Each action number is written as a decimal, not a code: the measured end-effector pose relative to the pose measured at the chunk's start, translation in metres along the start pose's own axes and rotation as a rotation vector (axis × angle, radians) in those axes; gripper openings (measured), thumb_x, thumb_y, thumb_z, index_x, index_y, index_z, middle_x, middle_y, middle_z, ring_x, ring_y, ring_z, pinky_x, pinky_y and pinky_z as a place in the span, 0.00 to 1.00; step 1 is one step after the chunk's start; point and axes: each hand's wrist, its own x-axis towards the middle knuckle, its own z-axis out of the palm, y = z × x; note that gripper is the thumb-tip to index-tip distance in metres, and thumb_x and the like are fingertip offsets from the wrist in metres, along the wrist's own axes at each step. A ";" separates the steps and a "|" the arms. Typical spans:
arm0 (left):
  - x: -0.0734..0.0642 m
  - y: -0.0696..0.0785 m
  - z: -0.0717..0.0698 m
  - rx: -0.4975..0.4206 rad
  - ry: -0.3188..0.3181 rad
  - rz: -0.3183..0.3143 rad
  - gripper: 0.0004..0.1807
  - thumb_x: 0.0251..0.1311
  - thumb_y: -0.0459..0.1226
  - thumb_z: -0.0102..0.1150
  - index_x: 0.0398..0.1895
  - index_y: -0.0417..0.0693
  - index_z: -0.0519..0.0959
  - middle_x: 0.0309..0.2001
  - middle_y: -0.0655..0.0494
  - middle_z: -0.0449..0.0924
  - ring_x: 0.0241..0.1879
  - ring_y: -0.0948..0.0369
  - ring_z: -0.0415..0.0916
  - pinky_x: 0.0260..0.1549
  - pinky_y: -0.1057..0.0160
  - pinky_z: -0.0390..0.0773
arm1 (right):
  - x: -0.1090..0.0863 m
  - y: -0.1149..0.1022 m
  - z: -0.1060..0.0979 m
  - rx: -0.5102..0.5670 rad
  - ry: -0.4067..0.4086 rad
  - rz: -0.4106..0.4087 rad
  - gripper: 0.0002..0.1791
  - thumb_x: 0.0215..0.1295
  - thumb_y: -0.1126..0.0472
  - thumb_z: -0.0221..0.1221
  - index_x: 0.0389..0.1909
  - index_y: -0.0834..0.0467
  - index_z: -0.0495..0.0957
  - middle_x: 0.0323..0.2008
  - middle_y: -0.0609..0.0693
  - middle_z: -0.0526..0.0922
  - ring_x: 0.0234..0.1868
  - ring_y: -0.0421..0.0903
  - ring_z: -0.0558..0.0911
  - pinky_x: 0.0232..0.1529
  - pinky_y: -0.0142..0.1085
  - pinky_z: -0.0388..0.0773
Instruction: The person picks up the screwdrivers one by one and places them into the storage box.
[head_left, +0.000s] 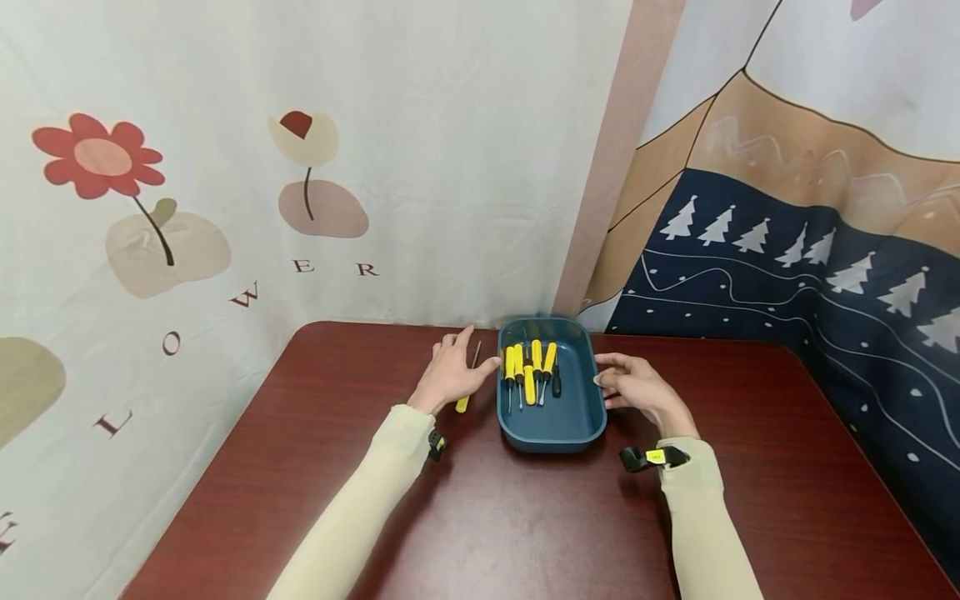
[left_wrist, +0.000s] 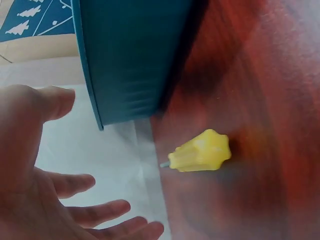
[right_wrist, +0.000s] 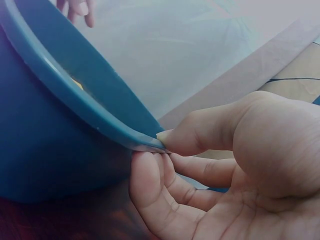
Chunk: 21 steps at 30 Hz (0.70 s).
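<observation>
A deep blue plastic bin (head_left: 562,427) stands on the table, with several yellow-handled screwdrivers (head_left: 529,392) and a small black one (head_left: 557,385) inside. My right hand (head_left: 641,389) pinches the bin's right rim between thumb and fingers, as the right wrist view shows close up. On the other side, my left hand (head_left: 452,375) hovers beside the bin with its fingers spread and holding nothing. In the left wrist view its thumb is apart from the bin wall (left_wrist: 130,65). One more yellow screwdriver (left_wrist: 202,151) lies on the table below the left hand, outside the bin.
The dark red wooden table (head_left: 517,525) extends around the bin and towards me. Behind its far edge hangs a pale curtain (head_left: 450,167) with flower prints. A dark blue and tan cloth (head_left: 720,283) with tree prints hangs at the right.
</observation>
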 end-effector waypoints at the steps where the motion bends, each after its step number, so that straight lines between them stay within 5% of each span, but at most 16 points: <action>1: 0.000 -0.001 0.001 0.000 -0.002 -0.004 0.48 0.68 0.61 0.56 0.82 0.50 0.53 0.76 0.38 0.57 0.75 0.40 0.56 0.69 0.39 0.70 | 0.000 0.000 0.000 -0.002 0.000 -0.001 0.29 0.74 0.65 0.55 0.74 0.65 0.63 0.41 0.53 0.82 0.34 0.43 0.81 0.35 0.34 0.87; 10: -0.004 -0.013 0.007 -0.013 -0.004 -0.034 0.38 0.68 0.48 0.62 0.77 0.43 0.63 0.73 0.36 0.66 0.74 0.39 0.62 0.72 0.42 0.68 | 0.000 0.001 -0.001 0.003 0.003 -0.004 0.29 0.74 0.66 0.55 0.74 0.65 0.63 0.40 0.52 0.82 0.34 0.43 0.81 0.35 0.33 0.87; 21: -0.005 -0.017 0.013 -0.004 -0.052 -0.050 0.28 0.64 0.38 0.66 0.66 0.39 0.76 0.54 0.41 0.77 0.48 0.51 0.77 0.53 0.52 0.81 | 0.000 0.001 0.000 -0.005 0.005 0.004 0.29 0.74 0.65 0.56 0.74 0.65 0.64 0.41 0.53 0.82 0.34 0.44 0.81 0.35 0.33 0.86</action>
